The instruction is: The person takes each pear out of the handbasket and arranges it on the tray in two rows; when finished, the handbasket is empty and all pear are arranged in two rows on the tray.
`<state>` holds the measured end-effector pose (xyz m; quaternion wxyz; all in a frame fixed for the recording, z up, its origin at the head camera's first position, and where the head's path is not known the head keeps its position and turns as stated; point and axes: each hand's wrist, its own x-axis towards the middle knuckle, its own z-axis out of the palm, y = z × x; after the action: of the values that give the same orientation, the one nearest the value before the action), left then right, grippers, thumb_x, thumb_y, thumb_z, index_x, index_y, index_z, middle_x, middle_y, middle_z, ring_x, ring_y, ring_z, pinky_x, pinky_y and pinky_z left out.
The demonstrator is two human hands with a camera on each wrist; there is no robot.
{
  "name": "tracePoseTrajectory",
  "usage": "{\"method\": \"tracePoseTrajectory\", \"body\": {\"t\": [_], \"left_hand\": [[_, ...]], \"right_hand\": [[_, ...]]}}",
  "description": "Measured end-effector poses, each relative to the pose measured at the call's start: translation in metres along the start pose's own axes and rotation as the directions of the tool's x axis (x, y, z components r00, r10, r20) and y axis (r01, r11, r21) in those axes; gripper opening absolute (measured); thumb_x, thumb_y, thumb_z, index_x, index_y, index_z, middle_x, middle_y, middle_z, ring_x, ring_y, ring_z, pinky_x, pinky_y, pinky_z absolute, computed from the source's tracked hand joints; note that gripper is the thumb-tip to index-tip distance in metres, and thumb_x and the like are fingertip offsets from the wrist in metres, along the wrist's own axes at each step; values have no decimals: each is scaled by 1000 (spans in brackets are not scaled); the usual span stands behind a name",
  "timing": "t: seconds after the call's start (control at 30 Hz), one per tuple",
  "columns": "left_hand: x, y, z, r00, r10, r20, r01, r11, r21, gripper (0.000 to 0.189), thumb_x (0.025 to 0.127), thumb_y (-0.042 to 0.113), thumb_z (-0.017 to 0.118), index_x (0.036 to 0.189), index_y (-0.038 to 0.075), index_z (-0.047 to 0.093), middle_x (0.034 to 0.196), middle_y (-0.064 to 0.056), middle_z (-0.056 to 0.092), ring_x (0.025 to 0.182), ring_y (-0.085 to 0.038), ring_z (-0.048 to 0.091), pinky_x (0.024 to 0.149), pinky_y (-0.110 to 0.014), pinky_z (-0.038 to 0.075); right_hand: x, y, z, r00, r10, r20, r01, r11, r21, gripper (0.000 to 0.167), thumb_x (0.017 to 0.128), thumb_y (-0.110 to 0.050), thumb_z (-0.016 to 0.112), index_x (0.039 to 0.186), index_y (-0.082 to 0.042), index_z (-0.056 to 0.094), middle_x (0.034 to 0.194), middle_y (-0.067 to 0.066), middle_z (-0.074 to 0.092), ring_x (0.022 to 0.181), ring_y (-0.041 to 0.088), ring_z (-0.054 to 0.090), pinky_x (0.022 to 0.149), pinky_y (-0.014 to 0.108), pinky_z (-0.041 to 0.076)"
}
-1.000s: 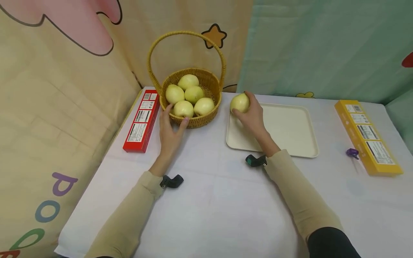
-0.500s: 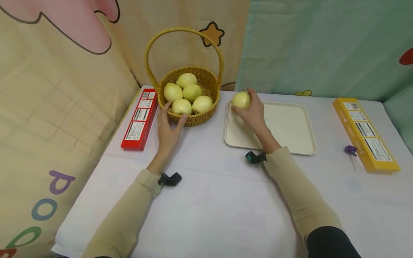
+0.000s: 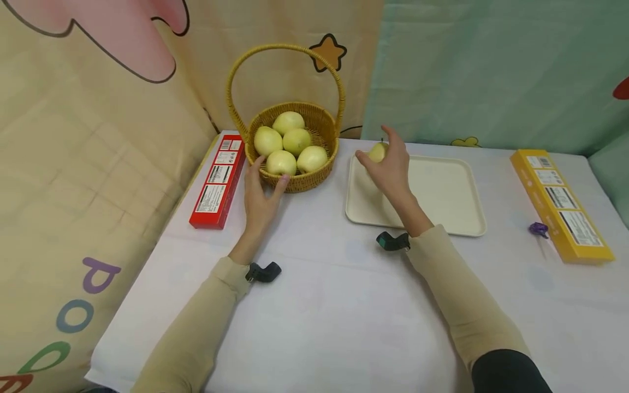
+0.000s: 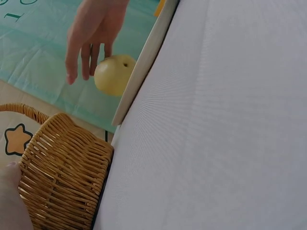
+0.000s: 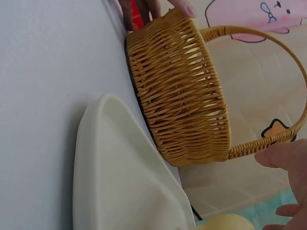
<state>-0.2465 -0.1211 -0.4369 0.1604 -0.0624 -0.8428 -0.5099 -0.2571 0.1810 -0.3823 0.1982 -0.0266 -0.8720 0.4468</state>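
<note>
A pale yellow-green pear (image 4: 115, 76) sits on the cream tray (image 3: 442, 196). Just above it is my right hand (image 3: 393, 166), with thumb and fingers spread and apart from the fruit; in the head view this hand hides much of the pear. To the left stands a woven basket (image 3: 302, 183) with a tall arched handle. Several similar pears (image 3: 296, 142) lie inside it. My left hand (image 3: 259, 204) holds the basket's near left rim, the thumb on the front and the fingers at the left side. The right wrist view shows that thumb (image 5: 184, 7) over the rim.
Left of the basket lies a red box (image 3: 218, 183). A yellow box (image 3: 562, 207) is at the right end of the white-covered table (image 3: 319, 316), beside a purple-wrapped lollipop (image 3: 538, 229). Printed curtains (image 3: 491, 71) hang behind and at the left.
My right hand has let go of the pear on the tray; its fingers have spread and moved up and slightly right. My left hand stays at the basket.
</note>
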Motion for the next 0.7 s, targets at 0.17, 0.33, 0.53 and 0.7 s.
{"method": "tracePoseTrajectory", "body": {"t": [0.17, 0.33, 0.53, 0.7], "left_hand": [[1, 2, 4, 1000, 25, 0, -25, 1000, -8, 77, 100, 52, 67, 163, 23, 33, 173, -12, 24, 162, -25, 19, 129, -57, 19], [1, 3, 4, 1000, 25, 0, -25, 1000, -12, 77, 101, 50, 66, 163, 21, 33, 172, -12, 25, 161, -25, 20, 129, -57, 19], [-1, 2, 1, 1000, 11, 3, -11, 1000, -9, 76, 101, 50, 66, 163, 22, 32, 173, -11, 25, 161, -26, 20, 129, -57, 19], [-2, 3, 0, 1000, 4, 0, -4, 1000, 1, 76, 101, 50, 67, 163, 23, 33, 173, -11, 24, 162, -26, 19, 129, -57, 19]], "right_hand": [[0, -1, -8, 1000, 14, 4, -14, 1000, -28, 80, 91, -30, 75, 160, -7, 39, 163, 17, 43, 151, 36, 37, 127, 52, 26], [4, 9, -11, 999, 35, 5, -34, 999, -42, 78, 89, -14, 75, 158, -3, 41, 161, 19, 45, 150, 37, 39, 126, 51, 28], [3, 21, -4, 995, 95, 30, -94, 995, -45, 69, 88, -10, 76, 151, -1, 49, 151, 23, 55, 139, 42, 49, 118, 56, 36], [3, 27, 9, 999, 52, 12, -52, 998, -23, 65, 92, -21, 81, 146, 2, 53, 145, 23, 61, 132, 41, 56, 113, 54, 42]]}}
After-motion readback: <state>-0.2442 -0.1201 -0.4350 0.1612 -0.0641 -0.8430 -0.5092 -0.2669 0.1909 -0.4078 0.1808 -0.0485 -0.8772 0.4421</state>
